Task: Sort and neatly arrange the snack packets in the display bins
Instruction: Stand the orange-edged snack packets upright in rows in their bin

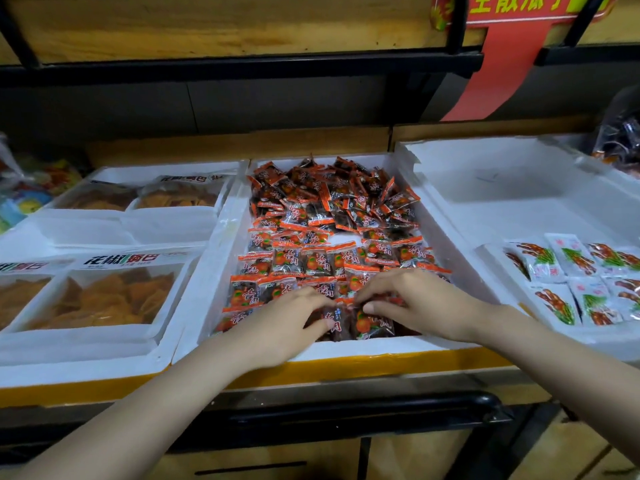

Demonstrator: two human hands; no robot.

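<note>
Both hands meet at the near edge of the middle bin [363,346]. The left hand [287,323] curls its fingers and thumb round a dark packet in the front row, and the right hand [419,303] is bunched narrowly, pinching the packets just beside it. The fingertips are partly buried in the wrappers, so whether a packet is being lifted or only nudged square cannot be told. This two-handed pinch likely serves to line one packet edge to edge with its neighbour, label up, so the row reads cleanly from the aisle. Just beyond the knuckles the red-and-orange snack packets [311,261] lie in flat, overlapping rows, which looks like finished work. Farther back the same packets sit in a loose heap [332,195] against the rear wall, tilted every way, so much of the bin remains to be laid out. To the left, chip trays [104,296] fill a neighbouring bin. To the right, white packets [571,271] lie at the front of a right-hand bin [502,209]. Overhead hangs a red banner [502,64].
</note>
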